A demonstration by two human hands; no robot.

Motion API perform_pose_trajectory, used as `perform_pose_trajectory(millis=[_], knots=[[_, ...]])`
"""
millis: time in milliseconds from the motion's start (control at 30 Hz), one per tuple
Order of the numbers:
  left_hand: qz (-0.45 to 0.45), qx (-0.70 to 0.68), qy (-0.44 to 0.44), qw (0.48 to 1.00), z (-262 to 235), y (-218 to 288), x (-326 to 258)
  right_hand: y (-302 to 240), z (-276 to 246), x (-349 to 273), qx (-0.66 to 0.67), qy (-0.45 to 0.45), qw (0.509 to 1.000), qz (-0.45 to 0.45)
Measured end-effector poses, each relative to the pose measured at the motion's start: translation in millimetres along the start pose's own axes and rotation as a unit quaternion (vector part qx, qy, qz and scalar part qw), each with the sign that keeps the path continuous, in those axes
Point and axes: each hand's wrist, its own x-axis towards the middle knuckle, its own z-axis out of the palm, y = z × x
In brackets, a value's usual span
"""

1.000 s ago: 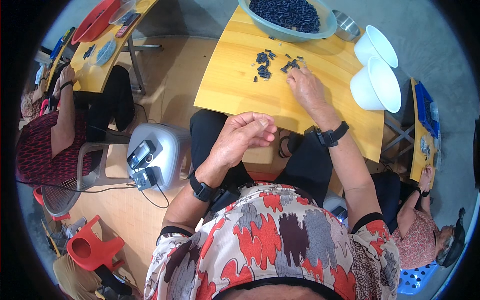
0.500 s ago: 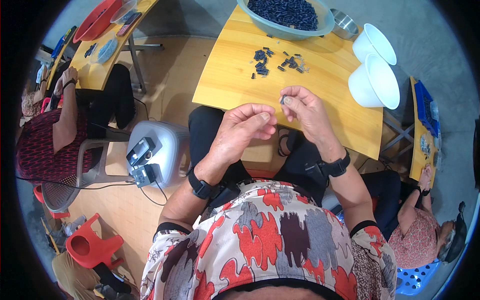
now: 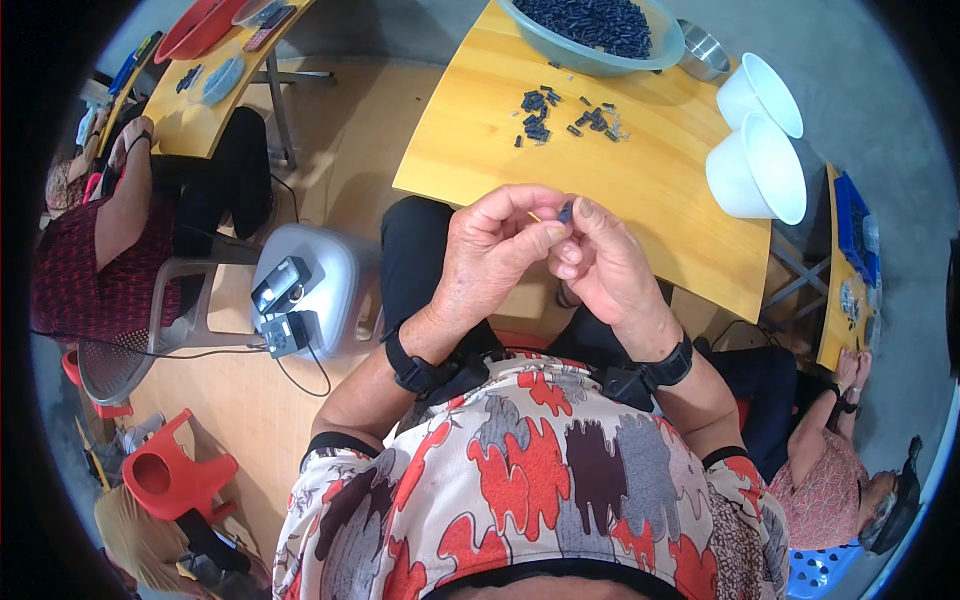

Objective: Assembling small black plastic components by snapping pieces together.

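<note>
Above the near edge of the yellow wooden table (image 3: 640, 215), my two hands meet fingertip to fingertip. Between thumb and forefinger, my right hand (image 3: 612, 262) pinches a small dark blue cylindrical piece (image 3: 566, 212). My left hand (image 3: 490, 250) is also closed in a pinch, its fingertips right at that piece; whatever it may hold is too small to make out. Beyond the hands, a loose pile of similar dark pieces (image 3: 537, 128) lies on the table. Beside it is a second pile (image 3: 597, 120) mixed with tiny pale bits.
A wide basin (image 3: 672, 48) full of dark pieces stands at the far edge, beside a metal bowl (image 3: 704, 50). Two white tubs (image 3: 752, 168) are at the right. On my left, a grey stool (image 3: 345, 300) carries black boxes with cables. Other people sit at tables on both sides.
My hands, apart before, have come together. The left has moved right and up to the dark piece in the right hand. The view has shifted slightly.
</note>
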Motion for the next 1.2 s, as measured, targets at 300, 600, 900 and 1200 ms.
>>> perform_pose_trajectory(millis=[300,600,900,1200], knots=[[0.005,-0.018,0.004,1.0,-4.8,1.7,-3.7,10.2,10.8,4.0,-0.041,0.02,0.998,-0.035],[-0.047,0.13,0.04,0.99,-18.8,1.3,-10.2,-4.1,0.7,7.1,-0.462,0.039,0.873,-0.152],[-0.088,0.085,0.044,0.992,-29.4,-0.2,-11.3,-27.9,-45.7,80.3,-0.766,0.05,0.595,-0.24],[-0.127,0.08,0.045,0.988,-35.8,0.0,-13.1,-18.7,-51.1,109.6,-0.838,0.054,0.49,-0.232]])
